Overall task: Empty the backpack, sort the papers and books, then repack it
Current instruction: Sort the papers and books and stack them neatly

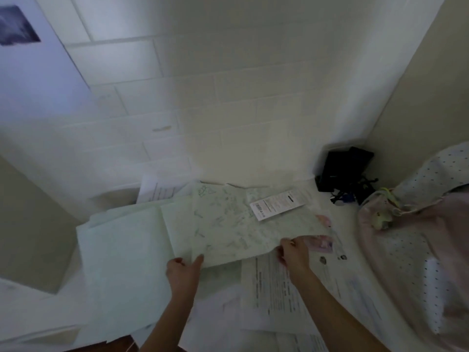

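left hand pinches near edge of scribbled sheet | right hand grips same edge | sheet over papers on desk | backpack at right

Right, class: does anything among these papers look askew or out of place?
Yes. The papers lie fanned and overlapping at mixed angles, not stacked. A small printed slip sits crooked on the scribbled sheet that the left hand and right hand hold by its near edge.
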The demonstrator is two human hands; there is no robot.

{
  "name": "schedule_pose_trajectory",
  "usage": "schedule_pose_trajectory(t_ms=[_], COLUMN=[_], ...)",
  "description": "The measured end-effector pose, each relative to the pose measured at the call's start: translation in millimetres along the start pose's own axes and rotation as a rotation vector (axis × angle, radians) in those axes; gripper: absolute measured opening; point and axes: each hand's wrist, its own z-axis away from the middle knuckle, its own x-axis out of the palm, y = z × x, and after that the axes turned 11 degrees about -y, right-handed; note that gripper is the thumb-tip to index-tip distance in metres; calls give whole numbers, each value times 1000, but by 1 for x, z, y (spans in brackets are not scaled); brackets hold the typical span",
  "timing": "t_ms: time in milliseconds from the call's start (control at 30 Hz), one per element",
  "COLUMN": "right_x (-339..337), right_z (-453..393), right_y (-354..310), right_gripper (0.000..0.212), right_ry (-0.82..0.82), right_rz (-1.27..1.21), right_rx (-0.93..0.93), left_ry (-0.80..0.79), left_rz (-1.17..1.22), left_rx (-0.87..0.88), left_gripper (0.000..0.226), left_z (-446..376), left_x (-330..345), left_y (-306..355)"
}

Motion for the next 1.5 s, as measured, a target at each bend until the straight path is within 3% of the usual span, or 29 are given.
schedule_pose_trajectory(t_ms=[67, 133, 233, 300, 400, 467, 533, 667, 733, 800, 867, 967, 1033, 1067, 1167, 1267, 1367, 1433, 1500], right_x=[12, 24, 45, 57, 70, 80, 90, 95, 94, 96, 98, 90, 79, 72, 42, 16, 10, 12, 19], right_z=[17, 44, 71, 85, 106, 120, 129, 128, 121, 115, 111, 102, 94, 87, 68, 57, 56, 58, 61], right_y=[-2, -10, -20, -23, -18, -12, -9, -14, -16, -15, -8, 6, 15, 20, 29, 34, 34, 28, 16], right_gripper=[16, 12, 17, 18, 24, 17, 9, 12, 15, 15, 16, 15, 18, 20, 29, 56, 70, 58, 34], right_ry=[36, 83, -2, -73, -176, -238, -281, -495, -649, -782, -864, -927, -864, -753, -263, 76, 91, -21, -132], right_rz=[237, 451, 729, 881, 1009, 1056, 1044, 942, 985, 1138, 1255, 1158, 981, 921, 825, 804, 500, 267, 260], right_rx=[-259, -562, -943, -1045, -1160, -1205, -1166, -932, -775, -616, -478, -288, -195, -180, -98, 93, 193, 218, 159], left_ry=[-100, -250, -453, -525, -562, -553, -533, -519, -560, -654, -744, -715, -662, -655, -645, -723, -873, -910, -869], left_rz=[-88, -73, -40, -63, -73, -59, -41, -29, -83, -88, -138, -517, -628, -605, -483, -590, -585, -454, -346], left_rx=[55, 80, 126, 160, 271, 368, 462, 500, 443, 259, 56, 94, 141, 123, 7, 77, 163, 181, 200], left_gripper=[44, 22, 30, 40, 20, 26, 39, 35, 27, 20, 34, 42, 69, 72, 40, 18, 27, 30, 29], left_z=[-4, -4, -4, -4, 2, 3, 0, -4, -4, -3, -1, -12, -26, -30, -29, -19, -16, -14, -21], left_x=[-6, -11, -16, -18, -22, -28, -38, -45, -46, -47, -46, -37, -33, -32, -24, -12, -7, -11, -15], left_y=[4, 10, 19, 28, 38, 43, 46, 54, 61, 67, 67, 53, 37, 32, 29, 26, 16, 16, 17])
